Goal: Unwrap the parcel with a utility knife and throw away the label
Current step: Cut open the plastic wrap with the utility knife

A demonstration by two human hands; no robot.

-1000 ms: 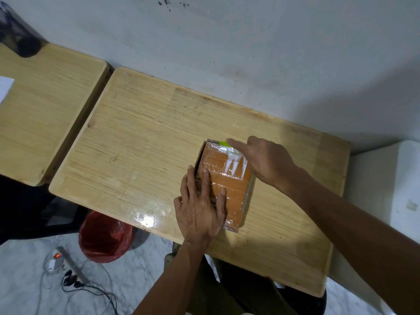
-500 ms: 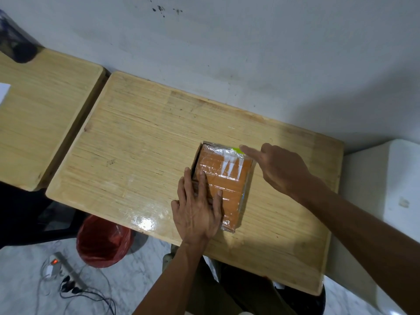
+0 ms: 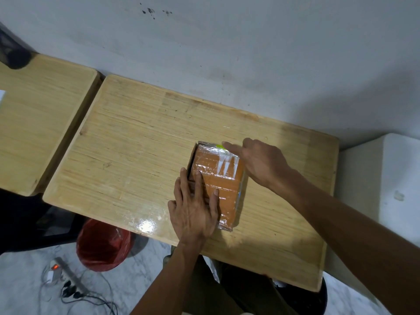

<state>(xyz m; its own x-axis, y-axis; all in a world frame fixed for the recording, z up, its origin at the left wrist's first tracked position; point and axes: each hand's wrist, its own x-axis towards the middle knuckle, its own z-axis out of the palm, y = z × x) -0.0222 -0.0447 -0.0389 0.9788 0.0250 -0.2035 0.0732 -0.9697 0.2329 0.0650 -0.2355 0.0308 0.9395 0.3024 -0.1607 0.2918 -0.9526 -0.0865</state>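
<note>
An orange-brown parcel (image 3: pixel 223 185) wrapped in clear plastic tape lies on the wooden table (image 3: pixel 136 144), right of centre. My left hand (image 3: pixel 193 210) presses flat on the parcel's near left part, fingers straight. My right hand (image 3: pixel 261 162) is at the parcel's far right corner, fingers curled, index finger stretched along the far edge. A yellow-green tip of the utility knife (image 3: pixel 219 146) shows just under that fingertip; the rest of the knife is hidden by the hand.
A red-lined bin (image 3: pixel 102 246) stands on the floor under the table's near left edge. A second wooden table (image 3: pixel 34 133) adjoins on the left. A white cabinet (image 3: pixel 386 178) is on the right. A power strip (image 3: pixel 66 276) with cables lies on the floor.
My right hand slid right along the parcel's far edge, then came back towards the left. My left hand has stayed pressed on the parcel.
</note>
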